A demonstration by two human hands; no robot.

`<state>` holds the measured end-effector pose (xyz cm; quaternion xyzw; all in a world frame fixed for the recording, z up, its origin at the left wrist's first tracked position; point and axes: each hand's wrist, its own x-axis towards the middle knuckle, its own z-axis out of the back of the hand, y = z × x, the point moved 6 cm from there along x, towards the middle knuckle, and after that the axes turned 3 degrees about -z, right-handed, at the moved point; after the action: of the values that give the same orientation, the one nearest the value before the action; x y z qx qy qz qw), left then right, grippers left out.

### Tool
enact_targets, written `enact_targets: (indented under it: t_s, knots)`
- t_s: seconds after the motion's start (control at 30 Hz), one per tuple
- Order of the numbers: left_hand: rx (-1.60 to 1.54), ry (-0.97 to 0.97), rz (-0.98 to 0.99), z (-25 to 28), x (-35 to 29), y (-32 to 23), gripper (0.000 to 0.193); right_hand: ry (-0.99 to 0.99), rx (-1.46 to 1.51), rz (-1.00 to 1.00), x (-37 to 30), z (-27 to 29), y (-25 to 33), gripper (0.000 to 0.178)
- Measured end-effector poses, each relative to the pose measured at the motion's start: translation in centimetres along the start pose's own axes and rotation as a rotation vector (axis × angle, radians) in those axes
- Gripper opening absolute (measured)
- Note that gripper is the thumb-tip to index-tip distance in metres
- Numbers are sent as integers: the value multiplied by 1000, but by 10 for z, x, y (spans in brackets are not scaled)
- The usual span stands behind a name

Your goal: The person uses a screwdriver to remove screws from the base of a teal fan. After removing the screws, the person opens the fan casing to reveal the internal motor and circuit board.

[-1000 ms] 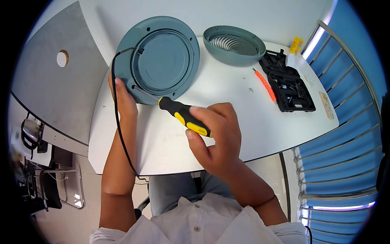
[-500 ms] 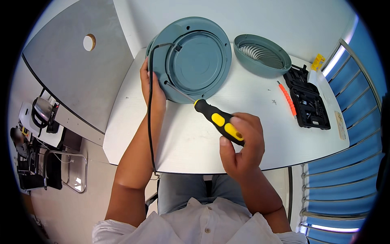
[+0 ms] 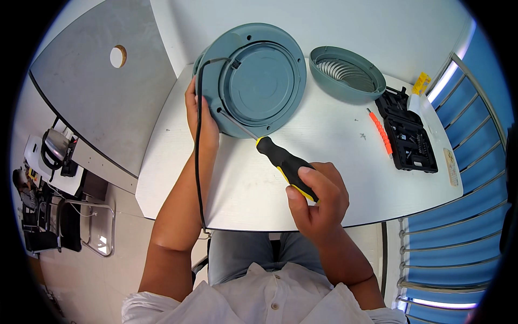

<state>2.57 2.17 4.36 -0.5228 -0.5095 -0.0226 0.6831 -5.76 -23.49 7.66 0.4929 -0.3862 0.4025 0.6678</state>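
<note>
A round grey-green appliance base (image 3: pixel 258 81) is tilted up on the table, its underside with several screw holes facing me. My left hand (image 3: pixel 207 116) is closed on its left edge, beside the black power cord (image 3: pixel 199 156) that hangs down over my forearm. In my right hand (image 3: pixel 324 200) is a black and yellow screwdriver (image 3: pixel 283 162), gripped by the end of its handle. The screwdriver's tip reaches into a screw hole at the lower left of the base.
On the white table (image 3: pixel 243 200) a matching oval grey-green housing (image 3: pixel 348 75) lies at the back. To the right are an open black tool case (image 3: pixel 409 140), an orange flexible shaft (image 3: pixel 380 132) and several small screws (image 3: pixel 362 136). A metal railing (image 3: pixel 453 232) stands beyond the table's right side.
The screwdriver handle has turned about its axis, its yellow patches rotating out of sight. My right fingers have closed round it. The base and my left hand stay nearly in place.
</note>
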Motion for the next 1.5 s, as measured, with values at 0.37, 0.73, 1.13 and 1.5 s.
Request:
enact_targets:
  t_s: [0.37,0.73,1.13,1.5]
  knots:
    - [-54,18,46,3,-1,15,41,71,-52,25,-8,8,2,37]
    - [-82,24,4,1,-1,7,45,15,-11,-29,-11,4,-3,39]
    - [-192,39,25,0,-3,11,53,22,-1,-30,-6,0,-1,38]
    - [-203,31,34,1,-2,15,57,34,-49,-8,-3,1,4,39]
